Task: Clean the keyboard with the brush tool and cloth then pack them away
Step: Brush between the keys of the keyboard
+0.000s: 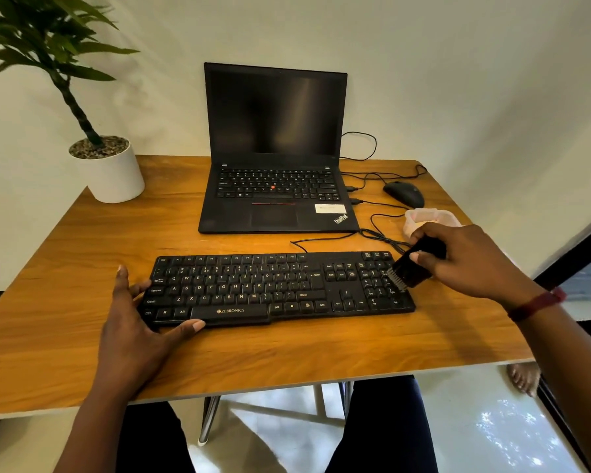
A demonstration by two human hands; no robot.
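A black keyboard (280,288) was laid on a wooden worktop (65,268), and everything else was placed around it. Behind the keyboard an open laptop (277,165) with a dark screen was stood. Behind the keyboard's right end a black mouse (404,193) and a pale plastic container (420,211) were set; the container was partly hidden by the right hand (468,257), so its contents could not be made out with confidence. Black cables (382,237) were trailed between the laptop and the keyboard's back edge. Far behind the keyboard's left end a plant in a white pot (111,172) was kept. Nothing was laid across the keys apart from the brush.

The keyboard's long axis was run left to right, roughly parallel to the near worktop edge, with keys facing up and the space bar row nearest the person.

The brush tool (413,268) was held tilted over the keyboard's number pad, with its long axis slanted from the upper right down to the lower left and its bristles (396,279) brought down against the keys. Its black body was gripped by the curled fingers and thumb of the right hand, so that the bristles were left projecting below and to the left of the hand.

The left hand (133,322) was rested at the keyboard's left end with fingers straight and spread, the thumb laid along the front edge.
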